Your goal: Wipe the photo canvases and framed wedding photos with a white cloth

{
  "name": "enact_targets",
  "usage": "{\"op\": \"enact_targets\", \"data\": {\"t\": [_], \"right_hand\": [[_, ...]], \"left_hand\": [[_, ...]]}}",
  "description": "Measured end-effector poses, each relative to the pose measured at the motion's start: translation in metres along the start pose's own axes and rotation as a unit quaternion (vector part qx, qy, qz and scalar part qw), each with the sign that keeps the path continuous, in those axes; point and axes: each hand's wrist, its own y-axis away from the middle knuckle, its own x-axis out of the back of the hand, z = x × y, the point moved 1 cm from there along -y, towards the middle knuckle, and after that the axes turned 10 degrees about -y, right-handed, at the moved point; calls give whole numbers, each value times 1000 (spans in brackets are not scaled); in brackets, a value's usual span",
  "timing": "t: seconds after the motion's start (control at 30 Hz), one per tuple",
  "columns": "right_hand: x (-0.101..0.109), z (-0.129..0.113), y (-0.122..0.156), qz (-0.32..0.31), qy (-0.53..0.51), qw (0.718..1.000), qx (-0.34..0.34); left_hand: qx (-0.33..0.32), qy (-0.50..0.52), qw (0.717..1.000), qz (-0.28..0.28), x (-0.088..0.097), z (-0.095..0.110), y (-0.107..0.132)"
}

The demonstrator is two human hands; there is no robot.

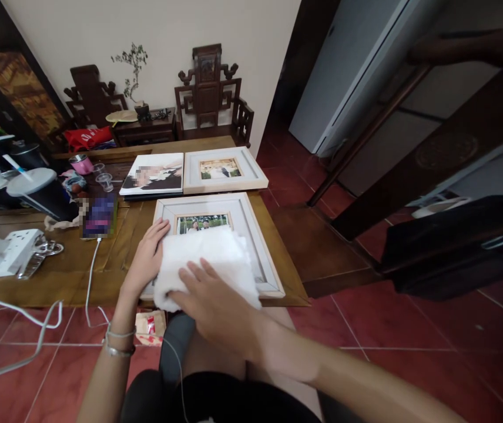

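Our left hand (151,251) rests, fingers extended, on the near photo frame (254,238)'s left edge; our right hand (211,305) spreads over the white cloth (210,247) covering that frame's lower part. Pushing hard toward ourselves could slide it off the table (134,226).

The person's right hand (216,311) lies spread on a folded white cloth (216,249), which partly covers a picture frame (251,220) on the wooden surface (119,252). The left hand (149,255) rests on the frame's left side. Beyond lie a second frame (254,167) and, beside it, a photo panel (158,170).
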Motion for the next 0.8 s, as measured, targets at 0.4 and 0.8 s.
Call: {"op": "enact_targets", "data": {"t": [0.4,0.8], "right_hand": [[10,55,91,83,18,992,-93],[40,155,0,111,156,970,-153]], "left_hand": [[-13,-29,999,-5,0,2,0],[-11,-28,1000,-4,1,3,0]]}}
